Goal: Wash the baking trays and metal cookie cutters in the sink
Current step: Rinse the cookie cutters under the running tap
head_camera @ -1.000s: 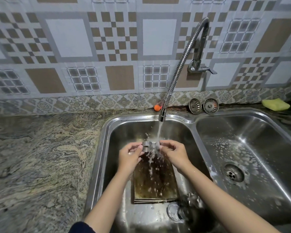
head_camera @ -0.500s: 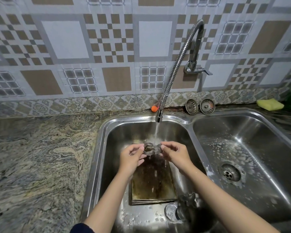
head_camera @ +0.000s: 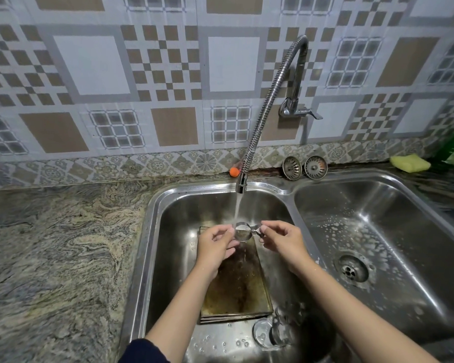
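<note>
Left hand: the left hand [head_camera: 215,244] has its fingers curled, pinching the left side of the metal cookie cutter [head_camera: 244,231] between thumb and fingertips
Right hand: the right hand [head_camera: 283,239] pinches the right end of the same cutter, fingers curled, thumb on top
Cookie cutter: small, shiny, rounded ring held between both hands, above the far end of the trays and directly under the water stream [head_camera: 237,208]
Baking trays: stained brown baking trays [head_camera: 236,286] stacked flat on the floor of the left basin, below the hands
Sink: double steel sink [head_camera: 152,231]; the left basin holds the trays, the right basin has soap flecks around its drain [head_camera: 351,269]
Faucet: flexible coiled faucet [head_camera: 268,108] mounted on the tiled wall, its nozzle over the far edge of the left basin, water running
Glass: a clear glass [head_camera: 270,334] lies on its side in the near part of the left basin, just right of the trays' near corner
Ledge: two metal strainers [head_camera: 304,167] lean against the wall behind the sink; an orange ball [head_camera: 234,172] sits left of the nozzle; a yellow sponge [head_camera: 409,162] lies at the far right
Counter: marbled stone counter [head_camera: 58,258] to the left of the sink
</note>
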`<state>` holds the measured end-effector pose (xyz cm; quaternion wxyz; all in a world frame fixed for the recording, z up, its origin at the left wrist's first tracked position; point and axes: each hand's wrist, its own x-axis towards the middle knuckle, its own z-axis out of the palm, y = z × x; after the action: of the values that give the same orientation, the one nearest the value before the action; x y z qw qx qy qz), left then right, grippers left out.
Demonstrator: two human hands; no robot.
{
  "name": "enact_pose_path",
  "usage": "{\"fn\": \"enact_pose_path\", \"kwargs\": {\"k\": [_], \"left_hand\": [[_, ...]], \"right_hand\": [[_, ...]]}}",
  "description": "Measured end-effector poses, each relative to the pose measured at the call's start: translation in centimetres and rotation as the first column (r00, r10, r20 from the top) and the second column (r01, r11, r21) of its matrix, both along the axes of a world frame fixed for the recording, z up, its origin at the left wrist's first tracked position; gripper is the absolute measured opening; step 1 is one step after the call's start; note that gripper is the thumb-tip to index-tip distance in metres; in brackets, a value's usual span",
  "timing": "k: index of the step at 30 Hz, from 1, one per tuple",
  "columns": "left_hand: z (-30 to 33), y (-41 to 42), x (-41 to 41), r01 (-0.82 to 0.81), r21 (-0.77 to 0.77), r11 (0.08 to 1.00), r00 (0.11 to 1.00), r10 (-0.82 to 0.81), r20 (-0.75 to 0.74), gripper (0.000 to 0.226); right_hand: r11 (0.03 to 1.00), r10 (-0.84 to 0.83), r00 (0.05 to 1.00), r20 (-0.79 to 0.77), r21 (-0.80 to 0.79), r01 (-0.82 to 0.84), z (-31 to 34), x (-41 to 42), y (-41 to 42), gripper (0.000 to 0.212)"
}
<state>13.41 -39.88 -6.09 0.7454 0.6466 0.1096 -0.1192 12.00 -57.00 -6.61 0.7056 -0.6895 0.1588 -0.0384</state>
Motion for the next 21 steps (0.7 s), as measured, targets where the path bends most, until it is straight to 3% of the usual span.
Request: {"fn": "enact_pose_path", "kwargs": {"k": [12, 21], "left_hand": [[-0.1, 3.6, 0.2, -0.066, -0.003, 0.998, 0.998, 0.066, -0.004, 0.014], [0.2, 6.3, 0.2, -0.113, 0.006, 0.994, 0.993, 0.113, 0.023, 0.013]], "right_hand": [[0.997, 0.072, 0.997, -0.011, -0.033, -0.073, 0.5, 1.0, 3.4, 0.009], [0.960, 0.184, 0.983, -0.001, -0.216, -0.180, 0.6, 2.3, 5.3, 0.008]]}}
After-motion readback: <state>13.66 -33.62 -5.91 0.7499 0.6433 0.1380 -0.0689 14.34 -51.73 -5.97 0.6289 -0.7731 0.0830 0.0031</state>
